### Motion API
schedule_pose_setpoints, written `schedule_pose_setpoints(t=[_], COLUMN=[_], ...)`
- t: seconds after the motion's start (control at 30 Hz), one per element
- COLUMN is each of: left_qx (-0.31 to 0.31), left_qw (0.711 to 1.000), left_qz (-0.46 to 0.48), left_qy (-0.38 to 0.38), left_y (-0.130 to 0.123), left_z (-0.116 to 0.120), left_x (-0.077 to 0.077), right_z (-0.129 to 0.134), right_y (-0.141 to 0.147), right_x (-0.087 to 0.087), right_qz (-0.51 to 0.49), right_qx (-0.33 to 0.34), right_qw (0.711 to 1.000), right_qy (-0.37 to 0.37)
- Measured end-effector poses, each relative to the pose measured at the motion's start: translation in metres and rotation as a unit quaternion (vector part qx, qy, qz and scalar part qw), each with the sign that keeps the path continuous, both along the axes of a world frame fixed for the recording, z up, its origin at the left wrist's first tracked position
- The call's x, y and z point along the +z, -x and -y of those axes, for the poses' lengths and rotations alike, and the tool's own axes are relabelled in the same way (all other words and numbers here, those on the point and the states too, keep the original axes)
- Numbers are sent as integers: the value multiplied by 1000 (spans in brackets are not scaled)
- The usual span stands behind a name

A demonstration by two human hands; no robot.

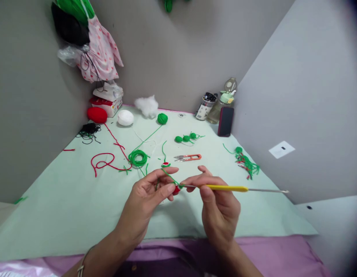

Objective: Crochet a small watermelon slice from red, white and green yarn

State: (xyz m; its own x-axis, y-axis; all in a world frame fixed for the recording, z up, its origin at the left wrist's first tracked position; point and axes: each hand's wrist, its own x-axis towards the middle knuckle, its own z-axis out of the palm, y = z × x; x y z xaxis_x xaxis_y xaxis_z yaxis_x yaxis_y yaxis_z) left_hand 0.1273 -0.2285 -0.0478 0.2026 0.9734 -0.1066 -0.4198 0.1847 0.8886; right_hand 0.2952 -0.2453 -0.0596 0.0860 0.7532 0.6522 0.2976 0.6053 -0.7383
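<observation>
Between the thumb and fingers of my left hand [153, 192] is a small red and green crochet piece [177, 189], partly hidden by the fingertips. A strand of green yarn [170, 176] runs from it over my left index finger. My right hand [218, 204] grips a crochet hook [227, 188] by its yellow handle; one metal end meets the crochet piece, the other points right. Just beyond my fingers lies a small red, white and green crochet piece [166, 164] with a green tail. Thread snips [188, 157] with an orange handle rest behind my hands.
Coiled green yarn [138, 158] and loose red yarn [103, 163] lie left. Behind are red [96, 115], white [125, 118] and green [162, 118] yarn balls and white stuffing [147, 106]. A phone [226, 122], bottle [218, 107] and yarn scraps [247, 163] are right.
</observation>
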Motion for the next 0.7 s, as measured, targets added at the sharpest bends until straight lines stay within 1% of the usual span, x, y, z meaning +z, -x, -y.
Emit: schedule_pose_setpoints(t=[0.07, 0.13, 0.2, 0.3, 0.4, 0.5, 0.57, 0.7], left_qx=[0, 2, 7, 18, 51, 100, 127, 158], left_qw=[1000, 1000, 1000, 999, 996, 985, 975, 960], left_qz=[3, -3, -11, -28, -63, -115, -144, -174], left_qy=[-2, -5, -8, -15, -39, -84, -112, -154], left_y=[0, 0, 0, 0, 0, -2, -2, -2], left_z=[0, 1, 1, 3, 5, 6, 6, 8], left_x=[1, 0, -1, -4, -4, -2, 0, 0], right_z=[-1, -1, -1, 0, 2, 3, 3, 4], right_y=[1, 1, 1, -1, -1, 1, 3, 5], right_x=[1, 2, 2, 1, -1, -1, -1, -1], right_qz=[-27, -33, -20, 29, 89, 136, 158, 195], right_qx=[3, 1, -4, -7, -9, -31, -49, -64], right_qw=[999, 999, 1000, 999, 994, 985, 980, 970], right_qy=[20, 25, 15, -15, -58, -102, -114, -133])
